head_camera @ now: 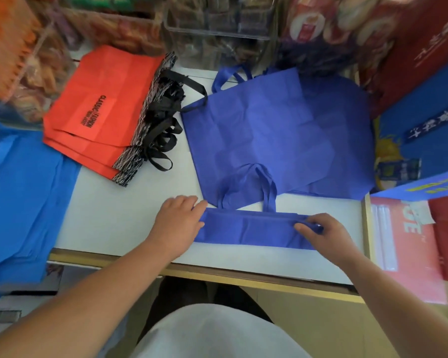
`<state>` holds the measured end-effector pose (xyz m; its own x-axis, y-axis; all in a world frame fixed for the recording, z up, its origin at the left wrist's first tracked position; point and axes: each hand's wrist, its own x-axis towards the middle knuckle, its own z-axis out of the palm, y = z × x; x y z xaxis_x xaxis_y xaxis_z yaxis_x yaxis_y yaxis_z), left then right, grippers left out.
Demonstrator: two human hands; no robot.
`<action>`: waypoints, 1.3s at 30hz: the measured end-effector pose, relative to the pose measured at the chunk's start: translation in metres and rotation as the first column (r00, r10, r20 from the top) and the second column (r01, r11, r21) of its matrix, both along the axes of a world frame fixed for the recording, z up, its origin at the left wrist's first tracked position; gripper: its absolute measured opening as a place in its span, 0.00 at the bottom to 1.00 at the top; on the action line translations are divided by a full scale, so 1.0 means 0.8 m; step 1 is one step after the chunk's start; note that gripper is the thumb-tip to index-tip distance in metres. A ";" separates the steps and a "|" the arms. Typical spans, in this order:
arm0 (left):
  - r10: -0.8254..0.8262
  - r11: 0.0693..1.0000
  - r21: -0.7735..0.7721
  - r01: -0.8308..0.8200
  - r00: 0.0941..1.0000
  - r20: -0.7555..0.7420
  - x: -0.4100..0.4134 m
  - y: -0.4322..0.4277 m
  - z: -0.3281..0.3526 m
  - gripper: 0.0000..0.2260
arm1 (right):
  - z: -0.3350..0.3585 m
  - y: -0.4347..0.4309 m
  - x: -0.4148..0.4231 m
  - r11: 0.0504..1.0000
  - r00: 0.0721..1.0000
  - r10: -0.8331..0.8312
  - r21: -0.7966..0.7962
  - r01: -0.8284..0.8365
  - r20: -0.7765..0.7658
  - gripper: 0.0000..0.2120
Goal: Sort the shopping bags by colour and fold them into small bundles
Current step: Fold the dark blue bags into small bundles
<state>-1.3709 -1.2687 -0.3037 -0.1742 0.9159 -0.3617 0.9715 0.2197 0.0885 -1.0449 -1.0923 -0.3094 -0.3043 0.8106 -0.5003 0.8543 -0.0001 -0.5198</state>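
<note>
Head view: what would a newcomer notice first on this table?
The violet-blue folded bag lies at the near edge of the table, the left hand touching one end and the right hand pinching the other. Behind it lie flat bags of the same colour; far left, a stack of red bags with black handles.

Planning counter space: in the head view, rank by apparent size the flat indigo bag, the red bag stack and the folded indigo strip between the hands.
1. flat indigo bag, largest
2. red bag stack, clearly smaller
3. folded indigo strip, smallest despite lying nearest the camera
</note>
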 end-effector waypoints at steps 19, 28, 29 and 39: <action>-0.075 0.973 -0.212 0.095 0.992 0.100 0.036 -0.013 -0.052 0.37 | -0.015 -0.011 -0.025 0.741 0.760 -0.649 -0.251 0.623 -0.030 0.21; 0.081 0.997 -0.003 -0.081 0.994 0.073 0.034 -0.058 -0.050 0.18 | 0.087 0.025 -0.108 0.964 0.943 -0.200 0.120 0.238 -0.266 0.12; 0.095 0.995 -0.034 -0.093 0.994 0.058 0.035 -0.064 -0.051 0.20 | 0.088 0.037 -0.129 0.967 0.963 -0.128 0.188 0.174 -0.236 0.12; 0.316 0.946 -0.110 -0.304 0.942 0.113 0.060 -0.062 -0.050 0.27 | 0.013 -0.006 -0.227 0.762 0.968 0.239 0.603 -0.236 0.077 0.39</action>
<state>-1.3228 -1.3179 -0.3437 -0.3911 0.7869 -0.4774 0.8360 0.5206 0.1732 -1.2263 -1.0972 -0.2989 -0.5289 0.8459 0.0686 0.7823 0.5172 -0.3470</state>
